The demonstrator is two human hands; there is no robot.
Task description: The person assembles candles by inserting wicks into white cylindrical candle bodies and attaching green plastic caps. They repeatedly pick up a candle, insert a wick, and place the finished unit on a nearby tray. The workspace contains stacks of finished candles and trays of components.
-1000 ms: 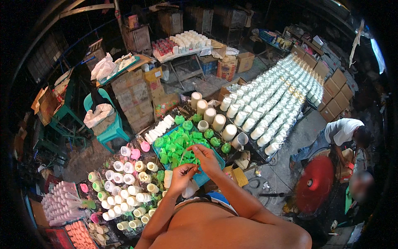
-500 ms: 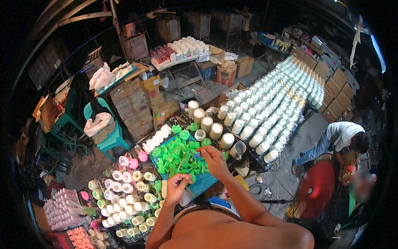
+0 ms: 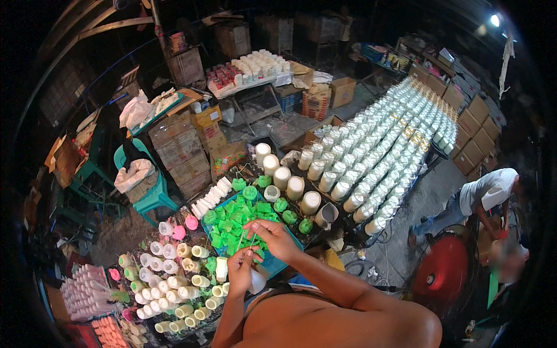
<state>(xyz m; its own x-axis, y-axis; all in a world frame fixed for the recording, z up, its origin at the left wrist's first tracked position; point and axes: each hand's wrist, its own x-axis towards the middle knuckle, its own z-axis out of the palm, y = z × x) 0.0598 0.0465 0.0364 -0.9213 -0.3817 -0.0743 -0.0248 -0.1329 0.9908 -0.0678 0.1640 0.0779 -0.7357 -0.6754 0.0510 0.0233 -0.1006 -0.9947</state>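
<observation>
A: Materials?
B: Angular, waxy-looking bright green chunks [image 3: 227,223] fill a turquoise rectangular tray [image 3: 278,264]; above them shows a thin, pale, thread-like strand [image 3: 242,239].
A: Lettering?
B: On the red-printed tan carton [image 3: 316,104], too small to read.
A: Grip and axis?
B: Right hand [image 3: 275,239]: thumb and finger pinched on the strand, which slants down toward the left hand [image 3: 241,264], fingers curled, hold uncertain.
</observation>
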